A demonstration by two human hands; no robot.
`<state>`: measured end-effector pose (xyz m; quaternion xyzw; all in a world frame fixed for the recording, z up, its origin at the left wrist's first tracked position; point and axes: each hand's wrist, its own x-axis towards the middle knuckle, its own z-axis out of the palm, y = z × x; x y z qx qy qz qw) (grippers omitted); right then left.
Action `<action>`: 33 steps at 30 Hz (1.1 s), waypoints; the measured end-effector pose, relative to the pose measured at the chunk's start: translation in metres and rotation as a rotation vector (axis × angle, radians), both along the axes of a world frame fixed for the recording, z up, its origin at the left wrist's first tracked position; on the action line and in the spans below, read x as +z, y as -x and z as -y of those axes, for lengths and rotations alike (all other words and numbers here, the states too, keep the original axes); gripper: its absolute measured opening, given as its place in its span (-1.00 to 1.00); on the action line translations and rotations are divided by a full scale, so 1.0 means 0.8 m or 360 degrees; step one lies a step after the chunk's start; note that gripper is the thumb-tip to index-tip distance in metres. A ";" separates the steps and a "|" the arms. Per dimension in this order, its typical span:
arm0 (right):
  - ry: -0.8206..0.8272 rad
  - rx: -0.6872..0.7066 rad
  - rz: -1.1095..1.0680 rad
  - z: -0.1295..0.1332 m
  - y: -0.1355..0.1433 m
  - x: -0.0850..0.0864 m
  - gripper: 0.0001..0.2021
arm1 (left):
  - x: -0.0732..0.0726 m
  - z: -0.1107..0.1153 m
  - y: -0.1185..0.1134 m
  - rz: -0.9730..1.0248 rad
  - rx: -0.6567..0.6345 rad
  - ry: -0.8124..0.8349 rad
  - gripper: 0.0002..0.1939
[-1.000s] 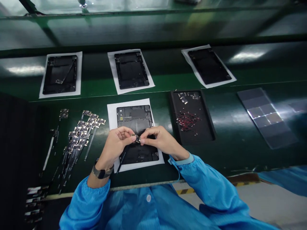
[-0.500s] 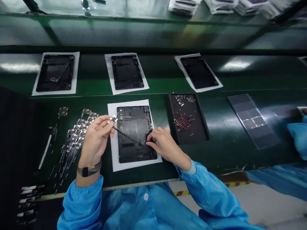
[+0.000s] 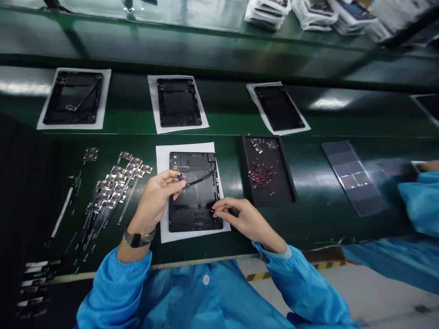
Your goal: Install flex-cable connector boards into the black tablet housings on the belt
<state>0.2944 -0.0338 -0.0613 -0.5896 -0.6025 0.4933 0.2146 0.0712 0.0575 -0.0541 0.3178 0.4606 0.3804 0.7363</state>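
Observation:
My left hand (image 3: 159, 194) pinches a small circuit board (image 3: 181, 178) above the left part of a black tablet back housing (image 3: 192, 210). From the board a dark flat ribbon cable (image 3: 200, 179) stretches rightward over the housing, its far end loose near the upper right side. The housing lies on a white sheet (image 3: 165, 230). Thumb and fingers of my right hand (image 3: 240, 214) are pressed together at the housing's right edge, lower down. A tiny pale speck shows at those fingertips; what it is I cannot make out.
Left of the housing lies a pile of circuit boards with ribbon cables (image 3: 111, 187). A black tray (image 3: 270, 196) on the right holds red wires and small parts. Beyond stand more housings on white sheets (image 3: 180, 103). Clear plastic film (image 3: 355, 178) and another person's blue sleeve (image 3: 420, 201) are farther right.
My left hand has moved right with the board, over the housing. The cable's far end has left my right hand and swung upward. My right hand has moved slightly down.

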 end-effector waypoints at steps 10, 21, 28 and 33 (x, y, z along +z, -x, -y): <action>0.0276 0.0002 -0.0260 -0.014 0.004 0.001 -0.84 | -0.006 0.012 -0.014 -0.0202 -0.0412 -0.0007 -0.81; 0.0284 -0.0172 -0.0393 -0.004 0.009 -0.002 -0.88 | -0.016 0.035 -0.038 -0.0242 -0.0583 0.0123 -0.78; 0.0125 -0.0354 -0.0365 0.010 0.016 -0.008 -0.85 | -0.017 0.039 -0.042 -0.0165 -0.0581 0.0207 -0.79; 0.0018 -0.0398 -0.0430 0.016 0.018 -0.014 -0.85 | -0.021 0.042 -0.043 -0.0187 -0.0559 0.0224 -0.76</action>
